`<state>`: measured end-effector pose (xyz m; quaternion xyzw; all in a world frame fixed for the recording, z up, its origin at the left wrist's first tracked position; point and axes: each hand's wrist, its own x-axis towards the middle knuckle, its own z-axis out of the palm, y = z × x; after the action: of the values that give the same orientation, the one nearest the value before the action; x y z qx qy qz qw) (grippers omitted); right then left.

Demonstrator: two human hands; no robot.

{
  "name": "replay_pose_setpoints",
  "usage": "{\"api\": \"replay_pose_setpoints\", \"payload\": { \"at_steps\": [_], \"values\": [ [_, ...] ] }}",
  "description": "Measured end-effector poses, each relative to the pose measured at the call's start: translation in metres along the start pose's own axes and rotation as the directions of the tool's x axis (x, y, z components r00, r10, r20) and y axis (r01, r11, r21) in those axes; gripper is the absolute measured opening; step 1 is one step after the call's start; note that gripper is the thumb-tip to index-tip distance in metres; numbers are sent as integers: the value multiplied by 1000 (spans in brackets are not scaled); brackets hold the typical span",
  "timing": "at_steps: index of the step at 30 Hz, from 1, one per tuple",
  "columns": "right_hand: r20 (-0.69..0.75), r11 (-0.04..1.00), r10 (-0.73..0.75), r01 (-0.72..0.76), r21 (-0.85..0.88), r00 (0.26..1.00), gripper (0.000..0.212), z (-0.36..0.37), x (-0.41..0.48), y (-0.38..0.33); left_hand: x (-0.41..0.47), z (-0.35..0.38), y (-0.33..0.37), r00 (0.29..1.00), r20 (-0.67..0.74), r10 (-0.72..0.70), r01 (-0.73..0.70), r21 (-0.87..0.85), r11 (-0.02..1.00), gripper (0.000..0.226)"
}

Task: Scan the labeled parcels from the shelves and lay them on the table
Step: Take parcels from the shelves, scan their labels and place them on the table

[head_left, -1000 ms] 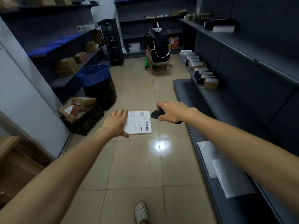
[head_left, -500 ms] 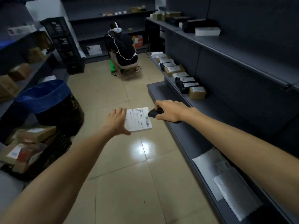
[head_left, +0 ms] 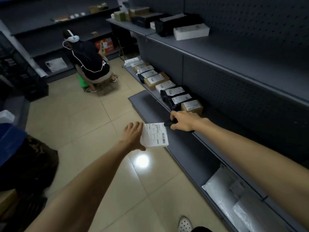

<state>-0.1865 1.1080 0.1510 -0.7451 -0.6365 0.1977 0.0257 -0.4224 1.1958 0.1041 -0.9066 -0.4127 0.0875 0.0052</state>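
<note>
Parcel stockroom, grey pegboard shelving (head_left: 234, 77), rows of labeled pkgs (head_left: 192, 105)

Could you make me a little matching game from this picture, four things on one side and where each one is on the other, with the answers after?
Things:
1. white parcel
2. black scanner
3. long white box
4. green seat

Places:
a. gripped in the right hand
b. under the seated person
c. held in the left hand
d. on the upper shelf

Pairs: 1-c, 2-a, 3-d, 4-b.
</note>
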Motion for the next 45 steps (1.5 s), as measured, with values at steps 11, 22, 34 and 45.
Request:
{"api": "replay_pose_setpoints", "payload": {
  "at_steps": [11, 22, 34, 45],
  "values": [
    [80, 887, 423, -431, 167, 903, 38, 22, 38, 130, 194, 20, 73, 899, 161, 408, -425, 86, 901, 126],
    [108, 491, 815, -778, 393, 569, 39, 57, 61, 157, 338, 60, 154, 687, 246, 683, -724, 159, 671, 105],
    [155, 180, 940, -829, 530, 303, 48, 127, 142, 184, 397, 154, 192, 650, 201, 732, -745, -16, 666, 84],
    [177, 111, 953, -828, 549, 245, 51, 137, 143, 205, 430, 171, 232, 696, 281, 661, -685, -18, 729, 76]
  ]
}}
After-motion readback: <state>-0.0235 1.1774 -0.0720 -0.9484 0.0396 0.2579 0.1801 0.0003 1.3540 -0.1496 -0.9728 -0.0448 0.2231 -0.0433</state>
